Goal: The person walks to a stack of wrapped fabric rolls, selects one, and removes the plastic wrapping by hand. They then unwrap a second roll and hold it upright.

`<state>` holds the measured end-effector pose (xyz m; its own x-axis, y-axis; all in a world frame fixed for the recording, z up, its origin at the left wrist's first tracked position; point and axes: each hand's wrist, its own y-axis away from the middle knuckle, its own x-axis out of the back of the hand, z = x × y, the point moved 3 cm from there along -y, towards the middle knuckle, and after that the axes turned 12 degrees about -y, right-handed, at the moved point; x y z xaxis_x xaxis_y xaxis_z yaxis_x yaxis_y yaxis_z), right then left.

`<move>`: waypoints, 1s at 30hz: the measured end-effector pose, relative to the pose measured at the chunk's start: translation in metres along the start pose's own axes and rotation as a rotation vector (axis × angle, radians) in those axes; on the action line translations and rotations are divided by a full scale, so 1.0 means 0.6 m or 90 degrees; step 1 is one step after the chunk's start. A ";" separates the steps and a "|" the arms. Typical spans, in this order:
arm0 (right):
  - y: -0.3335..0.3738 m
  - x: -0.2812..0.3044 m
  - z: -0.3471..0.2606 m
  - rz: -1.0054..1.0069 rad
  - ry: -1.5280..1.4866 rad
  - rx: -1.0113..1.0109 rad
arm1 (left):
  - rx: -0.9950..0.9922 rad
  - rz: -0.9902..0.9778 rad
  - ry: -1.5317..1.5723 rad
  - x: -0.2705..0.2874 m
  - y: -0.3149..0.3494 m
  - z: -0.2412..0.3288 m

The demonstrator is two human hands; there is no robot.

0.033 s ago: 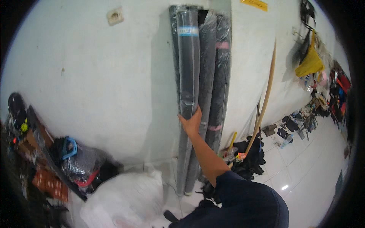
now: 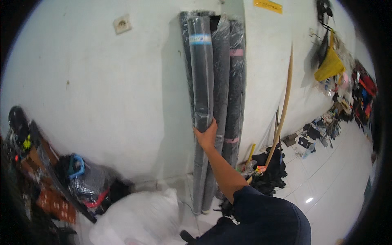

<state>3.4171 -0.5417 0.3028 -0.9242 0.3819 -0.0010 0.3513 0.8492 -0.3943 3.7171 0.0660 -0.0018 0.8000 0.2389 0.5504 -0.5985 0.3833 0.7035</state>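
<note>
A tall dark grey roll of sheet material point(image 2: 201, 77), wrapped in clear plastic with a blue and white band near its top, stands upright against the wall. My right hand point(image 2: 207, 136) is wrapped round its lower middle, thumb on the left side and fingers on the right. Beside and behind it lean several similar rolls, including a grey one point(image 2: 220, 81) and a darker plastic-wrapped roll point(image 2: 235, 94) with pink bands. My left hand is outside the picture.
A bulging white sack point(image 2: 139, 216) sits on the floor at lower left. Left of it are plastic-wrapped bundles point(image 2: 90, 183) and boxes. Right of the rolls, a long curved wooden strip point(image 2: 284, 110) leans above a dark scrap heap point(image 2: 269, 175). A yellow bag point(image 2: 330, 67) hangs farther right.
The view has tilted slightly, so the whole scene sits a little lower. My right hand keeps its grip on the roll, which has hardly moved against the wall.
</note>
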 end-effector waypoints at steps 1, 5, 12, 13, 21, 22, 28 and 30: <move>0.002 -0.004 0.004 -0.001 -0.009 -0.052 | -0.037 0.007 -0.027 0.042 -0.027 0.043; 0.034 -0.006 -0.023 0.008 0.009 -0.021 | -0.160 0.039 -0.130 0.196 -0.097 0.192; 0.195 -0.007 -0.124 -0.083 0.018 -0.029 | -0.404 0.177 -0.260 0.399 -0.027 0.426; 0.213 -0.007 -0.140 -0.088 0.003 0.008 | -0.464 0.187 -0.263 0.400 0.004 0.482; 0.299 0.001 -0.200 -0.386 0.013 0.118 | -0.997 -0.195 0.279 0.191 0.231 0.935; 0.297 0.007 -0.199 -0.444 -0.009 0.167 | -1.088 -0.199 0.334 0.177 0.247 0.953; 0.067 0.045 -0.214 -0.554 0.029 0.158 | -0.841 -0.027 0.523 0.195 0.212 0.936; -0.093 0.052 -0.274 -0.334 -0.024 0.254 | -0.854 -0.035 0.556 0.204 0.194 0.932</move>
<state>3.3933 -0.5172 0.4758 -0.9647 -0.0652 0.2550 -0.2231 0.7164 -0.6610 3.7217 -0.3589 0.3987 0.8779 0.4320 -0.2063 -0.4779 0.7651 -0.4316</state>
